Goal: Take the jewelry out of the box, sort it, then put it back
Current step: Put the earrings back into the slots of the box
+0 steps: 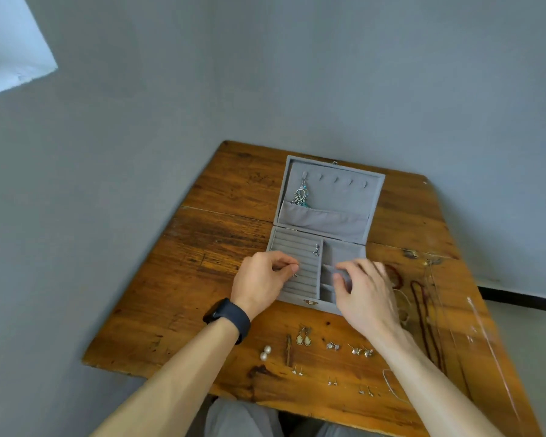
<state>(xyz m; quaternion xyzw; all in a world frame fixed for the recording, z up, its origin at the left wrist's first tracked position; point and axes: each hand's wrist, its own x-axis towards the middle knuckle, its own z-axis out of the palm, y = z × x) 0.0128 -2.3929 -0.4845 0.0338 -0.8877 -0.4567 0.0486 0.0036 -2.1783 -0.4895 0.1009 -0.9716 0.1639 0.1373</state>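
Head camera gives me the jewelry box (298, 298) standing open in the middle of the wooden table (221, 247), its lid (341, 200) tilted back toward the wall. A dangling earring (300, 195) hangs from the leftmost hook inside the lid, above the cloth pocket. In the base, a small silver earring (316, 250) sits at the right end of the padded rows.

I see the left hand (260, 279), with a dark watch (229, 316) on its wrist, over those rows. Its fingers are curled, and thumb and forefinger pinch a tiny metal piece (294, 275) down against the padding. The right hand (366, 294) is over the divided compartments on the box's right side, fingers loosely bent. It is blurred, so I cannot tell whether it holds anything.

On the table nearer me lie pearl earrings (265, 353), pale drop earrings (304, 337) and several pairs of studs (361, 351). A dark red beaded necklace (423, 310) lies to the right of the box, beside thin chains.
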